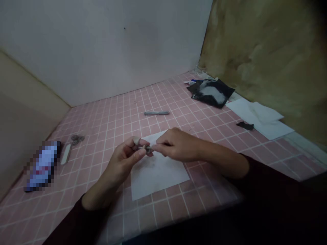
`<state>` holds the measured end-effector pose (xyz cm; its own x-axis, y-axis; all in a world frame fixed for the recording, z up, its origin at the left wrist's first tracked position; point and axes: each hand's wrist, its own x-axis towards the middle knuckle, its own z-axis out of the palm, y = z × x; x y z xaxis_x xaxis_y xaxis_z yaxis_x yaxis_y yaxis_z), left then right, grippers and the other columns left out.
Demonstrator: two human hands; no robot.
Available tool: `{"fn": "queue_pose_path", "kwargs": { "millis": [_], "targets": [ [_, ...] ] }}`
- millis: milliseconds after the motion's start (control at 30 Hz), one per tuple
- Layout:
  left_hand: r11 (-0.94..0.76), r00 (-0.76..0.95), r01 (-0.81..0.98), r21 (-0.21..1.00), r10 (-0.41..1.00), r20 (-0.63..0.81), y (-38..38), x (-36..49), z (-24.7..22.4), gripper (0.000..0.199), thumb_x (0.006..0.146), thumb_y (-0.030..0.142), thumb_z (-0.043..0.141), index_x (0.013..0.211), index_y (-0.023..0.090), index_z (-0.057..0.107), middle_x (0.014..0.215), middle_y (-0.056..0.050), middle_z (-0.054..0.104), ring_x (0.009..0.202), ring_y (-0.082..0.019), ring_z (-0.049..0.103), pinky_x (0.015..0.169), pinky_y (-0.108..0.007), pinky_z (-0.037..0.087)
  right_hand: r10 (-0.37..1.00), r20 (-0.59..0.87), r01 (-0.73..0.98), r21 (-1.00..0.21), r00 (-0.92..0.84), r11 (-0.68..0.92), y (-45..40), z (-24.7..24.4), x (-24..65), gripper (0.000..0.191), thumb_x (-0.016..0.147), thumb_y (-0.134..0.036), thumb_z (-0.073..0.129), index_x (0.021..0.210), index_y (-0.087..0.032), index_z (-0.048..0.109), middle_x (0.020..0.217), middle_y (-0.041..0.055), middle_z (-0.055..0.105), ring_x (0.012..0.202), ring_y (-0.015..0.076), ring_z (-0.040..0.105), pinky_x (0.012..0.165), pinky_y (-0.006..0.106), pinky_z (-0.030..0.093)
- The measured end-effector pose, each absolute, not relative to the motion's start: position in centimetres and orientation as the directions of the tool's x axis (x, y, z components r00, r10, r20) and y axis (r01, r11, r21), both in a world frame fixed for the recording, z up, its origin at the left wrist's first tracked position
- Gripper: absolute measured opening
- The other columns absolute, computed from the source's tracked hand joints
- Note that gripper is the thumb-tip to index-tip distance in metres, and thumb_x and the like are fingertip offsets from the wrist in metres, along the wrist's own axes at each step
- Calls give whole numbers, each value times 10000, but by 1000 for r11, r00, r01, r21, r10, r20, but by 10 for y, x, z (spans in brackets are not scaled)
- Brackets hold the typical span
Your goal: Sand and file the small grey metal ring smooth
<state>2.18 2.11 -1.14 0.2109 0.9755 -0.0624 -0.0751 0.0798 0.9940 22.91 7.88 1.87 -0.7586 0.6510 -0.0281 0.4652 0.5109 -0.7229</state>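
My left hand [125,154] is closed in a pinch around a small grey-brown, ring-like piece [148,149]. A pale wrap [136,140] goes around one of its fingers. From the other side, my right hand [176,144] meets the piece with closed fingertips; what lies between them is too small and hidden to name. Both hands are above a white sheet of paper [163,180], which has a greyish smudge near the fingers.
A grey rod [156,113] lies beyond the paper. At left are a phone-like blurred object [43,166], a white flat stick [65,154] and small grey-brown pieces [76,138]. Black sheets [214,102], white papers [260,117] and a dark scrap [245,126] lie right.
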Motion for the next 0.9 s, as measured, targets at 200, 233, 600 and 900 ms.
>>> {"fn": "queue_pose_path", "kwargs": {
  "millis": [200,233,600,900],
  "targets": [
    [86,247,-78,993,967,-64,23,21,-12,156,829,253,716,959,177,675,831,-36,681,794,-159,629,773,-274,499,616,-84,494,-686,-783,534,80,21,233,389,920,-273,491,562,-134,552,503,-40,385,532,80,346,584,273,233],
    [80,244,-80,994,968,-58,22,21,-11,156,828,252,716,958,177,675,832,-36,680,797,-159,627,783,-277,497,624,-91,504,-684,-776,528,80,21,234,391,921,-275,493,561,-134,553,500,-40,385,531,80,348,584,274,233],
    [104,278,-82,991,957,-77,24,18,-17,166,819,238,738,960,188,665,858,-34,696,797,-153,649,736,-255,513,621,-136,518,-700,-772,492,82,20,234,381,915,-293,490,570,-141,548,501,-38,408,522,79,378,577,272,253],
    [52,252,-46,998,967,-38,24,18,-17,182,804,198,754,965,191,671,886,-31,695,792,-140,649,709,-238,528,613,-204,522,-753,-764,401,84,19,232,381,913,-303,493,588,-134,597,507,-26,472,521,86,433,569,263,288]
  ]
}}
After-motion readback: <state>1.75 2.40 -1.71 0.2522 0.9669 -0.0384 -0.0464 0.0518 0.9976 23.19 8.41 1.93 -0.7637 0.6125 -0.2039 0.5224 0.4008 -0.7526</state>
